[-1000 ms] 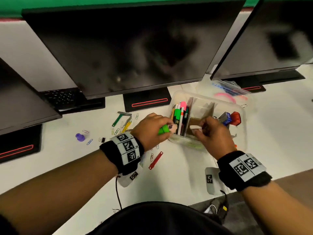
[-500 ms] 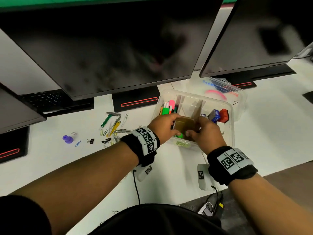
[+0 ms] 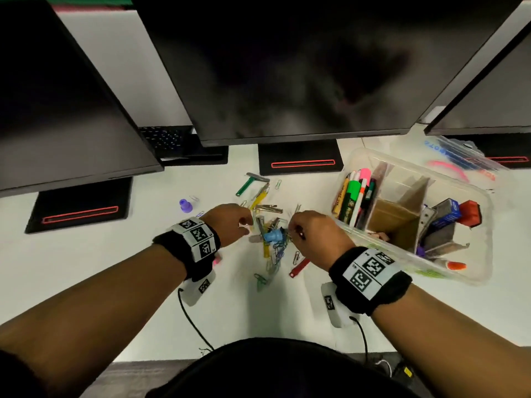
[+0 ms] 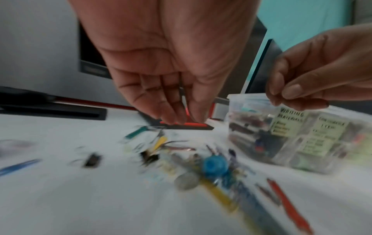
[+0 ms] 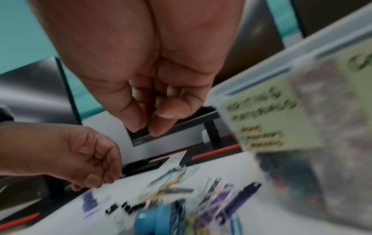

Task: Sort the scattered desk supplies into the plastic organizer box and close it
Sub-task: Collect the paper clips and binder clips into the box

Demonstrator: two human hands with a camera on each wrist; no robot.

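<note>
The clear plastic organizer box (image 3: 474, 271) stands open at the right, with pens (image 3: 355, 193), cardboard dividers (image 3: 396, 219) and small boxes in its compartments. Left of it lies a pile of loose clips (image 3: 273, 248) with a blue pushpin (image 3: 271, 235) on top. My left hand (image 3: 244, 224) hovers at the pile's left edge, fingertips (image 4: 177, 117) drawn against the thumb and pointing down. My right hand (image 3: 293, 228) hovers at the pile's right edge, fingers curled to the thumb (image 5: 167, 114). Neither hand shows anything between its fingers. The wrist views are blurred.
A purple pushpin (image 3: 185, 205), a green clip (image 3: 244, 186) and a red clip (image 3: 298, 267) lie around the pile. Three monitors on black stands (image 3: 300, 163) overhang the back of the white desk. The box lid (image 3: 459, 162) lies behind the box.
Both hands have left the box's cardboard divider and moved left over the clip pile. The view has swung so the box now sits at the right.
</note>
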